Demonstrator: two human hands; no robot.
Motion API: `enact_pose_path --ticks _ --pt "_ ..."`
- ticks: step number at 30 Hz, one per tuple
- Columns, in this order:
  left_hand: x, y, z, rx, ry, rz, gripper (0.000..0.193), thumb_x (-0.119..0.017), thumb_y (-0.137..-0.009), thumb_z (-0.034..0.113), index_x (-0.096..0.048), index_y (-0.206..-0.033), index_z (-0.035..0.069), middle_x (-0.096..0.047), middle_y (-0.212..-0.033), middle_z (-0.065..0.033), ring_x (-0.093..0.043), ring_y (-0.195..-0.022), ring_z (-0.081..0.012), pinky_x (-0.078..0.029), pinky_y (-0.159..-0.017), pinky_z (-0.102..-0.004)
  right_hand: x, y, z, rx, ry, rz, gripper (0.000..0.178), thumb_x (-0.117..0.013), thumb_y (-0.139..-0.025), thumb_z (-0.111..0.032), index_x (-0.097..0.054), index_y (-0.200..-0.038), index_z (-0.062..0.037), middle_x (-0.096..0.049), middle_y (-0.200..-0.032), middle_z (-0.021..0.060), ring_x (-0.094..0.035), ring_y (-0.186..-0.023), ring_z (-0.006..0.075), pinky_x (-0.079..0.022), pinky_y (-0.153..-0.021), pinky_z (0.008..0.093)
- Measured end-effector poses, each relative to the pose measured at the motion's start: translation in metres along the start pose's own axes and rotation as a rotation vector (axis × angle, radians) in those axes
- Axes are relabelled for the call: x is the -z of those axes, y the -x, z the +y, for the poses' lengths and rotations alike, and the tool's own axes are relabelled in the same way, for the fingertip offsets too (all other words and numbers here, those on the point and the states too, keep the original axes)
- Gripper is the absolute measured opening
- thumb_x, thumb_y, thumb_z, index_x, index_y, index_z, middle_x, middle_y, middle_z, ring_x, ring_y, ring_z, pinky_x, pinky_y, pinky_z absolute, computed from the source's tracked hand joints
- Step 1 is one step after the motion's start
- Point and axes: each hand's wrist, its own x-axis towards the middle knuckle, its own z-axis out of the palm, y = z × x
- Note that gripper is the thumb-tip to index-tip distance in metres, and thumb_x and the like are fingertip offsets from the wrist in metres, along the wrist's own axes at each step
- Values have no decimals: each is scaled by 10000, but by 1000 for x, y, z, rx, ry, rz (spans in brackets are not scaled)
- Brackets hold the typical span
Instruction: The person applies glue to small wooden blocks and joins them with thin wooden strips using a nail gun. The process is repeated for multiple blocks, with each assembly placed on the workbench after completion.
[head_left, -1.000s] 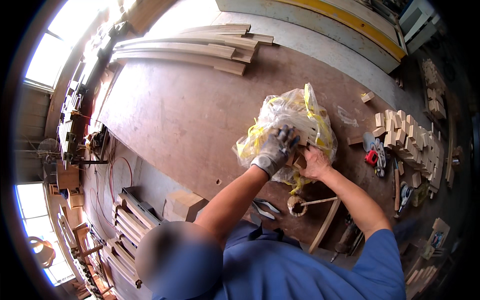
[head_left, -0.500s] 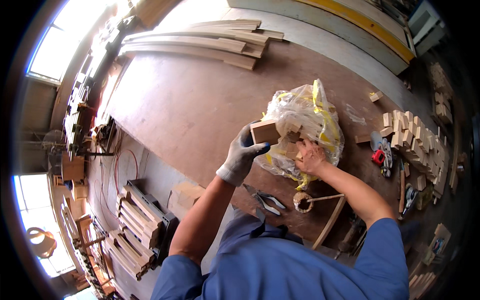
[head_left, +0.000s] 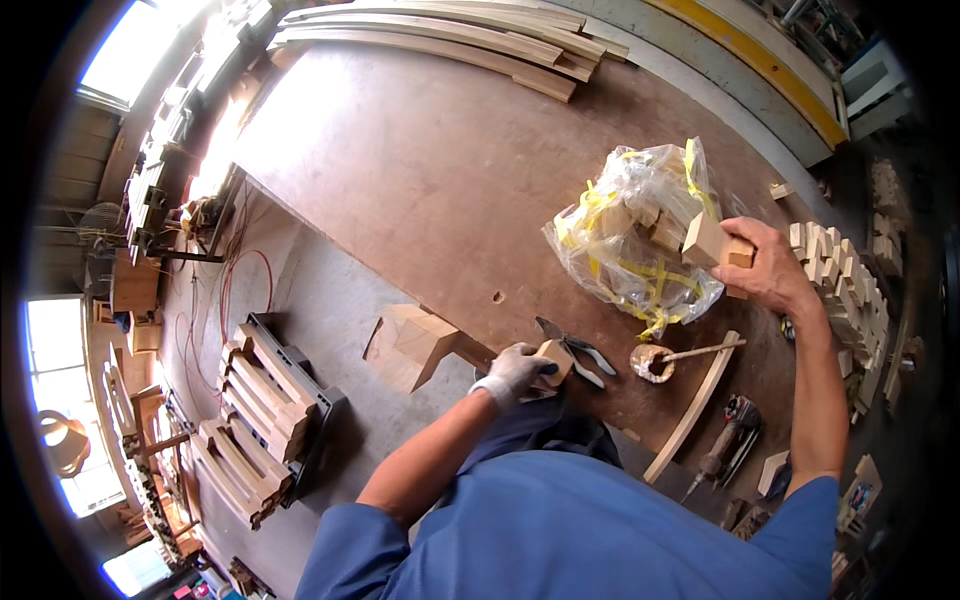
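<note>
My left hand [head_left: 512, 372], in a pale glove, is closed on a wooden block [head_left: 553, 361] at the near edge of the brown table [head_left: 420, 180]. Just right of that block lie the open pliers [head_left: 588, 360]. My bare right hand [head_left: 770, 266] grips several small wooden blocks [head_left: 706, 240], their ends pointing left. Those blocks are held at the right side of a clear plastic bag [head_left: 640, 285] with yellow bands. More wooden pieces show through the bag's crumpled film.
Near me are a small round pot [head_left: 652, 364] with a stick across it, a curved wooden strip [head_left: 697, 405] and a power tool [head_left: 730, 438]. Stacked blocks [head_left: 842, 290] stand at right, long slats [head_left: 450, 38] at the far edge. Left are a cardboard box [head_left: 418, 338] and slatted pieces [head_left: 240, 420].
My left hand has moved from the bag down to the near table edge, holding a block. My right hand has come out of the bag to the right with blocks. The view has shifted.
</note>
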Motion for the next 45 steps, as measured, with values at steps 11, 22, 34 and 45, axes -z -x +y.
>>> enact_pose_path --ticks 11,22,34,45 --pt "-16 -18 18 -529 -57 131 555 -818 -898 114 -632 -1419 73 -734 -1153 -96 -687 -959 -174 -573 -814 -315 -185 91 -90 -329 -98 -60 637 -898 -752 -414 -714 -1212 -13 -757 -1106 210 -741 -1020 305 -583 -923 403" --pt "30 8 81 -783 146 239 443 -776 -962 183 -674 -1349 -8 -704 -1241 -78 -641 -1114 -173 -468 -1040 -310 -304 52 -81 -157 20 444 655 -880 -731 -425 -691 -1206 -16 -714 -1137 246 -692 -1092 426 -557 -948 516" --pt "-8 121 11 -215 705 -511 297 -636 -1013 249 -583 -1215 38 -697 -1055 -154 -737 -874 -281 -626 -696 -357 -217 170 34 -584 -566 656 373 -853 -915 -301 -684 -1033 10 -657 -711 9 -555 -560 57 -451 -495 248" --pt "-53 98 20 -83 813 -786 626 -605 -1047 425 -480 -1510 23 -603 -1415 -241 -594 -1310 -443 -501 -1120 -545 -216 136 52 -424 -503 502 191 -703 -1012 -171 -707 -1000 20 -686 -743 61 -623 -609 92 -507 -538 277"
